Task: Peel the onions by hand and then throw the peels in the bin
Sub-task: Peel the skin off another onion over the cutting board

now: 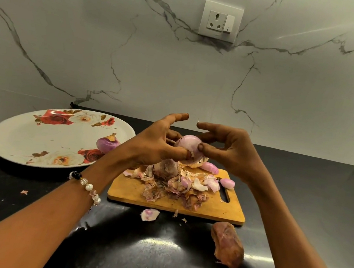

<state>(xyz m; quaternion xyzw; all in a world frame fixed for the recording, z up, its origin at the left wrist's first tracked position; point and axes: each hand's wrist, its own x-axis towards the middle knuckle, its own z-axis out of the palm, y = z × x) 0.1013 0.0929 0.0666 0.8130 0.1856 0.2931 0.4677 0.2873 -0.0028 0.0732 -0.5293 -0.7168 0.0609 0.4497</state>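
The pale purple, partly peeled onion (187, 145) was held in the air above the far edge of the rectangular wooden cutting board (177, 195), between both hands; the left hand (159, 142) gripped it from the left, thumb pressed on its lower front, forefinger stretched out straight above it; the right hand (230, 150) pinched it from the right, thumb tip on the skin, the other fingers (208, 128) loosely curved over the top. A heap of dry pinkish onion peels (171, 185) lay on the board under the hands, with small peeled purple pieces (227, 182) beside its handle slot; a large brown peel (227, 245) and a small pale scrap (149, 214) lay on the glossy black table (133, 252) just in front of the board. To the left, a round white plate with red roses (43, 136) carried one peeled purple onion (107, 143); a beaded bracelet (90, 188) circled the left wrist; a white wall socket (220, 21) sat in the marble wall behind.
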